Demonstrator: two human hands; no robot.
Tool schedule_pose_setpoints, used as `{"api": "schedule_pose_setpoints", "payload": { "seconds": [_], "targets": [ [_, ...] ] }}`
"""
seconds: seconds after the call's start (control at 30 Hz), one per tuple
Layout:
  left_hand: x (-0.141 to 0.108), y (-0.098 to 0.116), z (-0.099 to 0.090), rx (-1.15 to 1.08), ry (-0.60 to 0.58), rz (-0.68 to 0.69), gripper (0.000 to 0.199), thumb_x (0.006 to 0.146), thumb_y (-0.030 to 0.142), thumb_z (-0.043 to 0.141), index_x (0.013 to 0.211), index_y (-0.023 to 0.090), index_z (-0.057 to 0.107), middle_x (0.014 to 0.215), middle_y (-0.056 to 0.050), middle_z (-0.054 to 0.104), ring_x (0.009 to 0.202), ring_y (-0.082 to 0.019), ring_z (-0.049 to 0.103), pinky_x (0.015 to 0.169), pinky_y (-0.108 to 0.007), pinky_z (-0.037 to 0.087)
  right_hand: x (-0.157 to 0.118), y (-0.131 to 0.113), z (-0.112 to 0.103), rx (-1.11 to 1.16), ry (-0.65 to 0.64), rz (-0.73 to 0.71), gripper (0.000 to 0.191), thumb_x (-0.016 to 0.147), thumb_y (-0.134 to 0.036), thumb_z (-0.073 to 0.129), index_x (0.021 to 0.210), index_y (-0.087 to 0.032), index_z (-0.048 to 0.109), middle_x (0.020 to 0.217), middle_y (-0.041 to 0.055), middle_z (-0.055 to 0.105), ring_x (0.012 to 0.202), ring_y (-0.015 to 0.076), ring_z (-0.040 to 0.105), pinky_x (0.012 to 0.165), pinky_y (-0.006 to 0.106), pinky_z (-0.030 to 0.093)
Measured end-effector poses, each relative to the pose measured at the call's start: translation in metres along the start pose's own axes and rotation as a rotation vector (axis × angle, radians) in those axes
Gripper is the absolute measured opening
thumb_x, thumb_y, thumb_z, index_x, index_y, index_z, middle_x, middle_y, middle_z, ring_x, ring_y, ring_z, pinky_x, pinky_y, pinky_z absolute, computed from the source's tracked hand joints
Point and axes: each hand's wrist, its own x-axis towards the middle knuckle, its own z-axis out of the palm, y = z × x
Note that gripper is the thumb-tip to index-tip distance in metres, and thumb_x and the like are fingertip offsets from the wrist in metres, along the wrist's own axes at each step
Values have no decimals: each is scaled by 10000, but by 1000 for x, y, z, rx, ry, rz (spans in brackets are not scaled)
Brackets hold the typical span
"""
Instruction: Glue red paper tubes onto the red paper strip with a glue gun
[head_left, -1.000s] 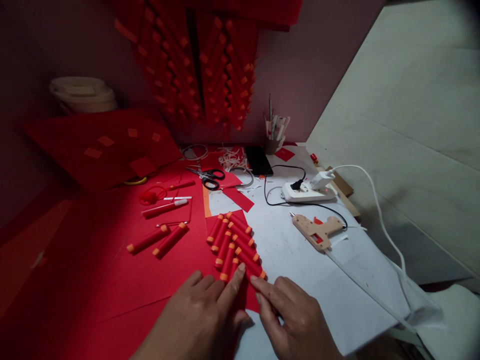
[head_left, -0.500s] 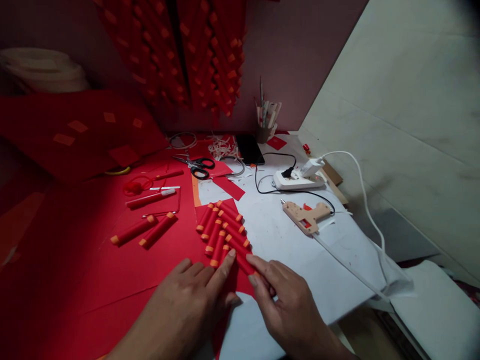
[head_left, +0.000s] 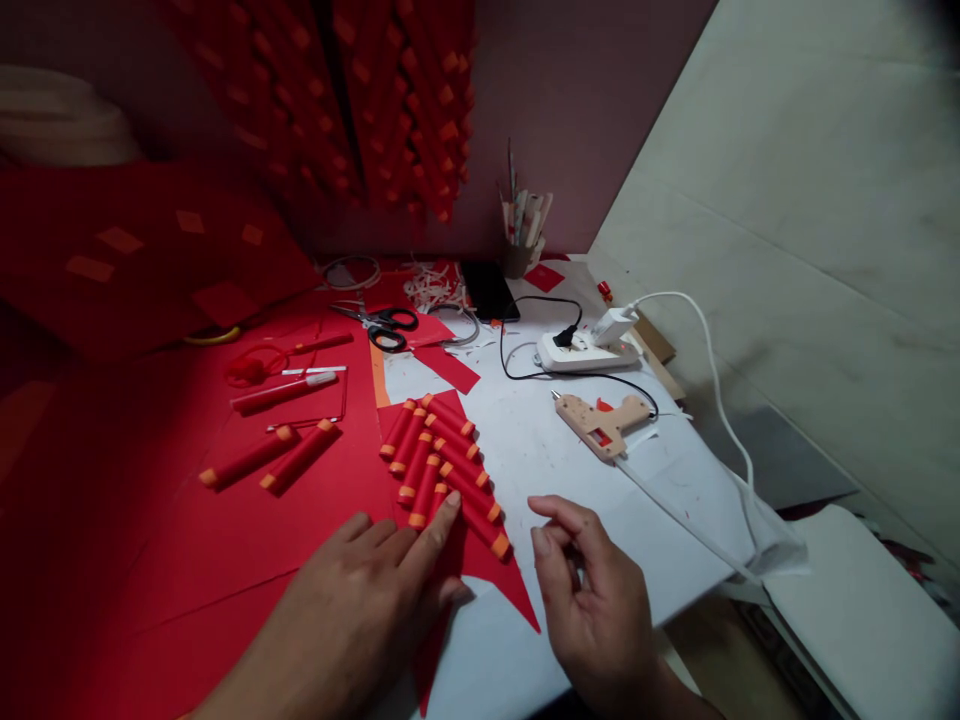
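Red paper rolls with orange ends lie in a slanted, zigzag cluster on a red paper piece with a pointed corner. My left hand rests at the near side of the cluster, its index fingertip touching the lower rolls and the other fingers loosely bent over the red paper. To the right, my right hand is held apart from the rolls, with a gap between thumb and index finger and nothing visible in it. The lowest right roll lies uncovered between the two hands.
Two loose rolls, a red marker and scissors lie left and behind. A glue gun and a power strip with cables sit at right. A phone and pen cup stand at the back.
My right hand has let go of the lowest right roll and drawn back to the right. My left index finger stays on the rolls. The view has shifted slightly.
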Motion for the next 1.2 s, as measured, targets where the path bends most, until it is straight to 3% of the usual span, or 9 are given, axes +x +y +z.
{"api": "schedule_pose_setpoints", "payload": {
  "seconds": [0.17,0.43,0.63,0.87,0.97,1.07,1.13,1.2],
  "targets": [
    [-1,-1,1,-12,53,-6,430,956,305,592,1295,40,611,750,-53,751,625,-254,716,644,-401,502,5,-1,5,-9,-145,-60,250,976,-175,511,1202,-217,610,835,8,699,696,150,664,610,243,528],
    [-5,0,7,14,93,-7,420,1000,327,507,1300,52,611,692,-37,718,591,-237,681,643,-381,450,6,0,8,-29,-248,-205,297,986,-158,513,1230,-212,673,795,33,667,707,184,629,639,291,507],
    [-5,0,9,-1,61,-10,465,935,330,620,1298,39,601,744,-60,747,616,-271,715,652,-421,499,7,1,10,-114,-250,-276,300,994,-148,490,1189,-181,716,712,31,607,644,180,582,595,289,472],
    [-4,0,3,-34,168,-15,368,1053,295,370,1291,83,555,730,-42,742,592,-250,712,637,-432,540,7,1,12,-91,-246,-275,310,978,-123,494,1207,-170,697,742,38,624,675,184,595,613,286,477],
    [-5,-5,-8,-61,279,-60,308,1061,264,371,1287,138,538,712,-12,735,559,-213,681,602,-381,535,7,1,12,-87,-239,-278,301,969,-111,502,1185,-169,703,724,33,615,657,181,593,599,281,471],
    [-8,-12,-17,-121,378,-156,255,1055,252,415,1272,189,531,828,-26,785,625,-184,711,619,-325,545,8,2,13,-87,-237,-285,308,959,-103,505,1186,-170,703,716,34,616,641,179,594,590,278,472],
    [-10,-15,-19,-192,418,-238,221,1048,283,441,1233,217,541,887,-26,794,670,-168,727,637,-292,557,8,2,13,-86,-230,-296,306,956,-104,500,1172,-166,708,707,35,617,631,176,595,578,272,474],
    [-12,-16,-18,-271,423,-310,169,1031,307,473,1163,240,555,820,6,767,633,-148,707,608,-258,552,9,1,13,-86,-218,-307,303,955,-105,491,1147,-163,718,692,34,615,615,173,596,563,265,476]
  ]
}}
